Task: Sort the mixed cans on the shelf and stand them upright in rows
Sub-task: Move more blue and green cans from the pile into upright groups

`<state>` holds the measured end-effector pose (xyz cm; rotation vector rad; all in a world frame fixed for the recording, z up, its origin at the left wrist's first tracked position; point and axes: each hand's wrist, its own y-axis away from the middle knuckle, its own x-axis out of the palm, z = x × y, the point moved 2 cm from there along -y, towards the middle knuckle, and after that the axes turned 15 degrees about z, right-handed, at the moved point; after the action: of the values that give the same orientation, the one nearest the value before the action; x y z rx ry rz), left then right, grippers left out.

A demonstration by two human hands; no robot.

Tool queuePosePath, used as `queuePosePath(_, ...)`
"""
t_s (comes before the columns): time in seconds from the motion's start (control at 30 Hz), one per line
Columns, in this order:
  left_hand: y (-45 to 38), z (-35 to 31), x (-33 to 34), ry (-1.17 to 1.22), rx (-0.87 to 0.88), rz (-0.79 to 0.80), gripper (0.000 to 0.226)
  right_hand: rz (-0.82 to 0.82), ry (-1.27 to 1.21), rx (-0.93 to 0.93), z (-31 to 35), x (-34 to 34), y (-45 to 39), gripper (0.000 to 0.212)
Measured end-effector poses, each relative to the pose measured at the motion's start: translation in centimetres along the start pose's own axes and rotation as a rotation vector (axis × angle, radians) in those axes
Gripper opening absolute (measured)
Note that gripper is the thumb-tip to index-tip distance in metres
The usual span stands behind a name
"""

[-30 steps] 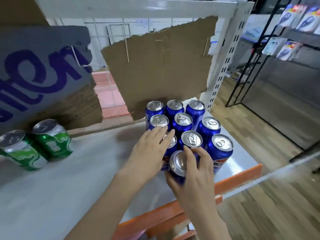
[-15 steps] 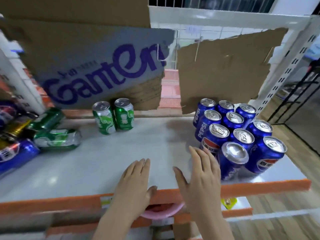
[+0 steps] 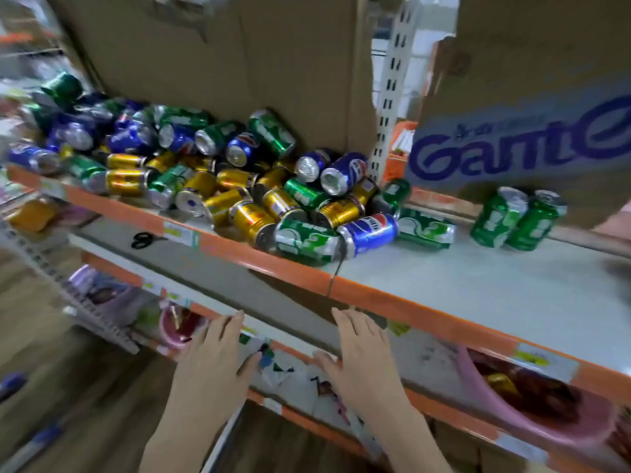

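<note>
A heap of mixed cans (image 3: 218,175), blue, green and gold, lies on its side on the left part of the shelf (image 3: 478,288). At the heap's near edge lie a green can (image 3: 307,241) and a blue can (image 3: 370,233). Two green cans (image 3: 517,218) stand upright at the right by the back. My left hand (image 3: 215,360) and my right hand (image 3: 362,353) hover below the shelf's orange front edge, fingers spread and straight, holding nothing. The sorted blue cans are out of view.
Torn cardboard sheets (image 3: 239,56) line the shelf's back, one printed in purple (image 3: 519,145). A white perforated upright (image 3: 389,97) divides the bays. Black scissors (image 3: 145,240) lie on the shelf below. Pink basins (image 3: 546,414) sit on the lowest shelf.
Both hands let go of the blue cans and dropped below the shelf edge. My view swung left, so the mixed heap came in and the blue rows went out.
</note>
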<state>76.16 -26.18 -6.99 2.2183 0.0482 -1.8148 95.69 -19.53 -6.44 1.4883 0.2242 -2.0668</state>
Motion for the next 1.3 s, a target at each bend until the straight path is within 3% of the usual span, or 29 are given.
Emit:
queuePosePath(0.17, 2.5, 8.3, -2.7, 0.042, -0.122, -0.079, 0.064, -0.003, -0.01, -0.117, 7.8, 1.3, -4.0, 0.064)
queuePosePath(0.33, 0.9, 12.4, -2.9, 0.08, -0.148, -0.055, 0.064, 0.009, 0.037, -0.158, 10.9, 1.5, -8.7, 0.068)
queuePosePath(0.7, -12.0, 21.8, -9.9, 0.065, -0.164, -0.157, 0.063, -0.154, -0.054, -0.186, 16.8, -2.8, -25.0, 0.064)
queuePosePath(1.07, -19.5, 29.8, -13.9, 0.137, -0.238, -0.192, 0.067, -0.09, -0.058, -0.285, 23.8, -3.8, -37.4, 0.063)
queuePosePath(1.3, -24.6, 35.1, -16.2, 0.108, -0.149, -0.227, 0.062, -0.086, -0.039, -0.244, 26.9, -3.1, -42.0, 0.064)
